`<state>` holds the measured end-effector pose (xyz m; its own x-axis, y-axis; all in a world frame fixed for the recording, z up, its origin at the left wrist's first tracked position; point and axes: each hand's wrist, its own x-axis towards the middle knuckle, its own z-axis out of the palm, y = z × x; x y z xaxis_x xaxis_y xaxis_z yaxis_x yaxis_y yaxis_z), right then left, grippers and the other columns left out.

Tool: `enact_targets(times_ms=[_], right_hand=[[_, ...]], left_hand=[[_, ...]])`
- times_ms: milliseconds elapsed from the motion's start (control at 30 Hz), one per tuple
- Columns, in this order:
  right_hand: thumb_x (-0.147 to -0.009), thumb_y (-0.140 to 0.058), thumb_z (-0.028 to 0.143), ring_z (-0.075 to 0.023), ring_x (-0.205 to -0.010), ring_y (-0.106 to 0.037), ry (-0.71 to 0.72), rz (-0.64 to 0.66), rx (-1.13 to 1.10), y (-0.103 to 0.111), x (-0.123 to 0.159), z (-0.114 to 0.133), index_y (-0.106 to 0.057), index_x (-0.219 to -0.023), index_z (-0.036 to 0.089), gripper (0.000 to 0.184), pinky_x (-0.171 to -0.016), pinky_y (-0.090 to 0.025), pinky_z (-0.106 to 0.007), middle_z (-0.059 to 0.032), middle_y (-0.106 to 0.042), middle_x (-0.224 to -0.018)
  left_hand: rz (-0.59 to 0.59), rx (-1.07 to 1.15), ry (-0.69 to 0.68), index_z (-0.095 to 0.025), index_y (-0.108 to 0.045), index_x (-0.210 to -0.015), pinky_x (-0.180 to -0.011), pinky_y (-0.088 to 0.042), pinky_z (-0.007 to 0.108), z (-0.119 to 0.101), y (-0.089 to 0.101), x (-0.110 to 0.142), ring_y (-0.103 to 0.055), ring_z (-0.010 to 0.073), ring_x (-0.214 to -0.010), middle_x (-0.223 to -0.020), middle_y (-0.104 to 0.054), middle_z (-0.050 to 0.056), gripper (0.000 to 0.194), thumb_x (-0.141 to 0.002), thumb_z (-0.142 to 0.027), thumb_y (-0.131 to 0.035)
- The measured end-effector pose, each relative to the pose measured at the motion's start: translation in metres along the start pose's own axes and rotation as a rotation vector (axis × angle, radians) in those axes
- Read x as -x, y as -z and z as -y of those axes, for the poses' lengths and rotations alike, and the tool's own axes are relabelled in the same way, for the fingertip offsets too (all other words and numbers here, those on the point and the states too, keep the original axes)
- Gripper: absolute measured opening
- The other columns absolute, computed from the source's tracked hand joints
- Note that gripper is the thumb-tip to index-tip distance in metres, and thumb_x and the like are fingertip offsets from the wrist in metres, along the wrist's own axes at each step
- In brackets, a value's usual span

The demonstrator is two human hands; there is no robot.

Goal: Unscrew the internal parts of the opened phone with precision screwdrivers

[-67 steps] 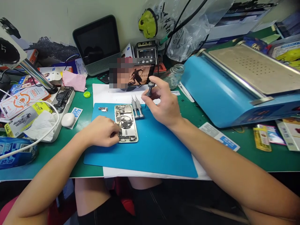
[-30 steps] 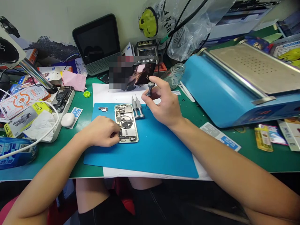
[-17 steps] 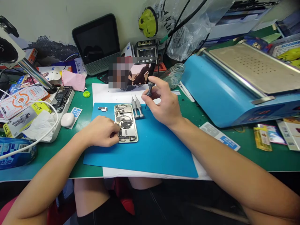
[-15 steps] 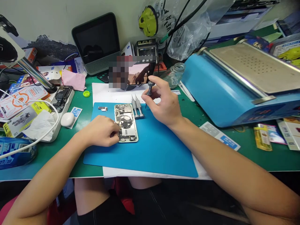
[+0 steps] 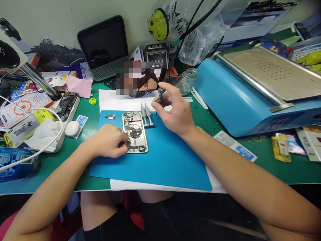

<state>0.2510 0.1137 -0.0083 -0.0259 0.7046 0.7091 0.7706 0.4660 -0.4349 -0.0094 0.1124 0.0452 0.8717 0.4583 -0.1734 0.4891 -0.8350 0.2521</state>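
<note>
An opened phone [image 5: 140, 136] with its inner parts showing lies on the blue mat [image 5: 160, 164]. My left hand [image 5: 110, 140] is closed at its left edge, fingers curled, thumb and forefinger against the frame. Raised to the right of the phone, my right hand [image 5: 175, 108] grips a small dark screwdriver [image 5: 161, 95] between thumb and fingers; its thin shaft points down, clear of the phone. Two grey screwdrivers [image 5: 147, 115] lie side by side at the phone's upper right. A small metal phone part [image 5: 110, 117] rests on the mat, up and left of the phone.
A blue machine with a metal plate [image 5: 233, 97] stands at the right. Behind the mat are a propped screen [image 5: 150, 79], a glass jar [image 5: 187, 80] and a dark tablet [image 5: 102, 43]. Boxes, a white earbud case [image 5: 72, 128] and a cable [image 5: 60, 125] crowd the left side.
Both hands keep their places, and the phone and tools lie as before. Only the picture on the propped screen differs.
</note>
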Motion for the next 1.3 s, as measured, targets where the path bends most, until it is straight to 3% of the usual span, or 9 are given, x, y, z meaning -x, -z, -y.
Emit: enact_targets(times_ms=[167,667,1067,1300], right_hand=[[-0.098,-0.053,0.049,-0.0211,-0.073,-0.071,-0.012,0.02,-0.009,0.0005,-0.0002,0.0004,-0.043,-0.144,0.029,0.051,-0.074,-0.066,-0.041,-0.003,-0.072,-0.094],[-0.097,-0.057,0.044,-0.0192,-0.068,-0.069,0.007,0.005,-0.016,-0.0004,-0.0003,-0.0001,-0.046,-0.141,0.028,0.048,-0.069,-0.065,-0.038,-0.0028,-0.071,-0.091],[-0.094,-0.062,0.031,-0.0195,-0.069,-0.069,0.024,-0.016,-0.061,-0.0007,-0.0018,0.0006,-0.045,-0.136,0.028,0.046,-0.065,-0.065,-0.037,-0.0006,-0.069,-0.087],[-0.095,-0.061,0.035,-0.0211,-0.073,-0.071,0.002,-0.009,-0.081,-0.0013,-0.0012,-0.0008,-0.043,-0.136,0.029,0.045,-0.067,-0.067,-0.041,-0.0011,-0.07,-0.089]], left_hand=[[0.0,0.003,-0.01,-0.019,-0.044,-0.059,-0.054,-0.019,0.031,0.0002,-0.0005,-0.0008,-0.041,0.0135,-0.053,-0.059,-0.057,0.001,0.02,-0.078,-0.024,-0.05],[-0.004,0.009,-0.004,-0.019,-0.044,-0.058,-0.054,-0.019,0.031,-0.0005,-0.0007,-0.0004,-0.038,0.0128,-0.052,-0.058,-0.056,0.001,0.02,-0.077,-0.024,-0.05],[-0.01,0.0,-0.008,-0.019,-0.044,-0.058,-0.054,-0.019,0.031,0.0001,-0.0014,-0.0002,-0.039,0.0129,-0.052,-0.059,-0.056,0.001,0.02,-0.077,-0.024,-0.05],[-0.012,0.001,-0.008,-0.019,-0.044,-0.058,-0.054,-0.018,0.031,-0.0003,-0.0014,0.0,-0.038,0.0126,-0.052,-0.058,-0.056,0.001,0.02,-0.077,-0.024,-0.05]])
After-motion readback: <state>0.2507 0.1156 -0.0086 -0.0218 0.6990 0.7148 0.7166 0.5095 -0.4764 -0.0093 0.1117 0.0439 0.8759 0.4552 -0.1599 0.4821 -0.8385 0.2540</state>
